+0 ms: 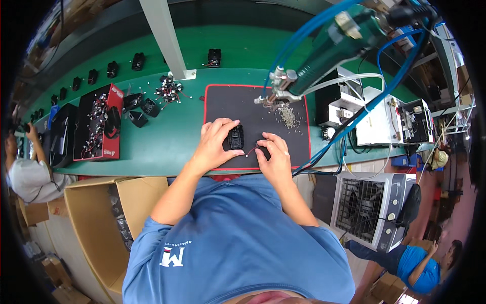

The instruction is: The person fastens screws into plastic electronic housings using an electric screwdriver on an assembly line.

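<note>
A small black plastic housing [236, 137] lies on the black mat [223, 101] with its hollow side up. My left hand [215, 144] is closed around its left side, fingers at the top edge and thumb at the bottom. Just to the right, my right hand [276, 158] is closed on a small dark part, mostly hidden by the fingers. From it a thin red wire [251, 150] runs left to a tiny white connector, close to my left thumb. A pile of small screws [288, 117] is spread on the mat beyond my right hand.
A green electric screwdriver [334, 45] with blue hoses hangs over the mat's far right. Wired parts [169, 89] and black housings [137, 118] lie left, beside a red-sided box [112, 126]. Machines [377, 116] stand right. More housings [214, 58] line the green belt behind. Other people are at both sides.
</note>
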